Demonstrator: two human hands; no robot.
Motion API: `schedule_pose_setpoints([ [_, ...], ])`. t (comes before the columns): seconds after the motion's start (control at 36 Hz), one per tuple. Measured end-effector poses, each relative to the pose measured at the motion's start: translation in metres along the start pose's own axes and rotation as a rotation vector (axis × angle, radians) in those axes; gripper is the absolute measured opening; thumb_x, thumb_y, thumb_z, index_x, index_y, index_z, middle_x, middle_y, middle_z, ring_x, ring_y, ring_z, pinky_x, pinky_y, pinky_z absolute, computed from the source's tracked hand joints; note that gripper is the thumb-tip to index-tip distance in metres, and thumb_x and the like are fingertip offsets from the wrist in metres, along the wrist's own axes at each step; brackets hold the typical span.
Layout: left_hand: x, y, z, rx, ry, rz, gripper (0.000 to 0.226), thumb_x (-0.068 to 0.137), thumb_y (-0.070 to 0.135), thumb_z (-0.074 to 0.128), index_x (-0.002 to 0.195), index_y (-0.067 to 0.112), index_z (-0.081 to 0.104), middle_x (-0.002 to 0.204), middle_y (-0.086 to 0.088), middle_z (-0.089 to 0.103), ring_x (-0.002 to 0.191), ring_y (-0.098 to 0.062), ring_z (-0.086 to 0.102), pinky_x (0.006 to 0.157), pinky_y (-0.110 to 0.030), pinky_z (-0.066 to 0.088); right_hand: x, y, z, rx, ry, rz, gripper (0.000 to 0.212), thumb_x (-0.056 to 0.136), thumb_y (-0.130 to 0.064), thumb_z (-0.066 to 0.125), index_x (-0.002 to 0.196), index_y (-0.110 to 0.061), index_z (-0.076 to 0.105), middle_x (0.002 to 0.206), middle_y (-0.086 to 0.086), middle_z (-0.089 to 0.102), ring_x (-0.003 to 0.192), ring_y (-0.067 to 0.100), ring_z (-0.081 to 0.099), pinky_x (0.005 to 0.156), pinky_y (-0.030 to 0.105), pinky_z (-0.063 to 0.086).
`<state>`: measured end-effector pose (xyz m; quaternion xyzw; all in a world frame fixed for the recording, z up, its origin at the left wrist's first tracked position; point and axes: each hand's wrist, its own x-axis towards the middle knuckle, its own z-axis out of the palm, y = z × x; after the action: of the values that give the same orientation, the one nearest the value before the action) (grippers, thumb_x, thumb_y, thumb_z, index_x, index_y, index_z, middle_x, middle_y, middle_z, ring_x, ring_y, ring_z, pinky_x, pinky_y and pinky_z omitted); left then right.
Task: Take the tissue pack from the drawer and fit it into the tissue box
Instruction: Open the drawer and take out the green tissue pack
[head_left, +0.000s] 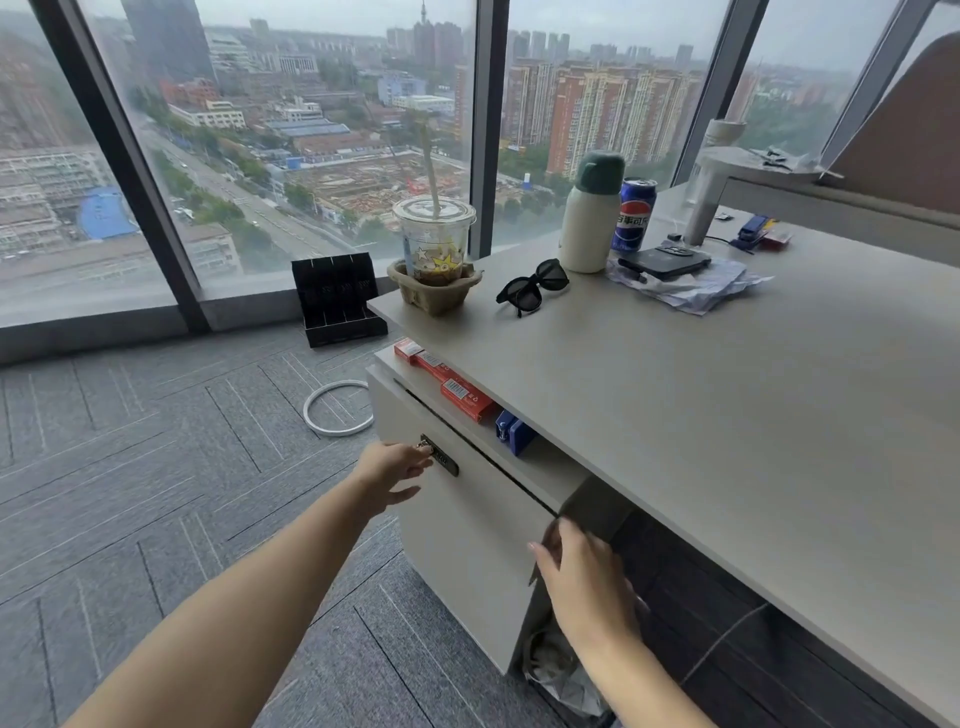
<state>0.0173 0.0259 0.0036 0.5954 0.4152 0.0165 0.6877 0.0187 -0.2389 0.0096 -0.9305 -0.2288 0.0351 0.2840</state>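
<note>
Two hands (395, 470) on one drawer (467, 525)

Your pale grey, flat-fronted drawer (467, 530) sits shut beneath the desktop. Its dark lock plate (440, 458) lies at your left fingertips (423, 457). Its near edge meets your right hand (576, 571).

There is one view only, from a wide-angle camera worn on the person's head. It looks forward and steeply down, so both bare forearms enter from the bottom edge and run up into the middle. The left hand (395, 470) and the right hand (582, 571) sit close to the lens, with the pale drawer front (467, 525) between them. Above and right of the right hand, the desk top (727, 415) slopes away toward the window (311, 130), which fills the upper part beyond both hands. Left of the left hand lies grey carpet (130, 493). Straight lines bow near the edges.
</note>
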Motion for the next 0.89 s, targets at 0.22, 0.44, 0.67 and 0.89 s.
schedule_pose_setpoints([
  [0.22, -0.034, -0.026, -0.048, 0.132, 0.028, 0.055, 0.018, 0.084, 0.024, 0.068, 0.098, 0.013, 0.066, 0.092, 0.001, 0.071, 0.088, -0.018, 0.06, 0.085, -0.037, 0.043, -0.026, -0.005, 0.014, 0.008, -0.094, -0.224, 0.022, 0.086, -0.044, 0.065, 0.081, -0.024, 0.057, 0.079, -0.01, 0.067, 0.071, 0.006, 0.062, 0.063, 0.03, 0.053],
  [0.44, -0.071, -0.053, -0.081, 0.088, 0.1, 0.111, 0.019, 0.086, 0.025, 0.066, 0.1, 0.014, 0.059, 0.086, 0.002, 0.07, 0.079, -0.019, 0.06, 0.075, -0.033, 0.043, -0.053, -0.022, 0.028, 0.008, -0.183, -0.364, 0.021, 0.084, -0.049, 0.065, 0.08, -0.031, 0.055, 0.069, -0.024, 0.052, 0.064, -0.006, 0.051, 0.058, 0.009, 0.04],
  [0.67, -0.094, -0.072, -0.109, 0.073, 0.159, 0.133, 0.014, 0.085, 0.027, 0.067, 0.09, 0.018, 0.057, 0.085, 0.001, 0.074, 0.077, -0.021, 0.062, 0.068, -0.031, 0.043, -0.067, -0.041, 0.028, -0.05, -0.247, -0.514, 0.031, 0.082, -0.06, 0.059, 0.083, -0.029, 0.06, 0.077, -0.017, 0.067, 0.055, -0.009, 0.045, 0.056, 0.006, 0.032],
  [0.89, -0.101, -0.08, -0.128, 0.123, 0.201, 0.162, 0.015, 0.083, 0.027, 0.069, 0.089, 0.016, 0.062, 0.089, -0.001, 0.071, 0.072, -0.019, 0.06, 0.064, -0.029, 0.041, -0.055, -0.051, 0.017, 0.078, -0.265, -0.507, 0.057, 0.064, -0.083, 0.055, 0.081, -0.03, 0.066, 0.063, -0.014, 0.066, 0.064, 0.002, 0.06, 0.059, 0.015, 0.046],
])
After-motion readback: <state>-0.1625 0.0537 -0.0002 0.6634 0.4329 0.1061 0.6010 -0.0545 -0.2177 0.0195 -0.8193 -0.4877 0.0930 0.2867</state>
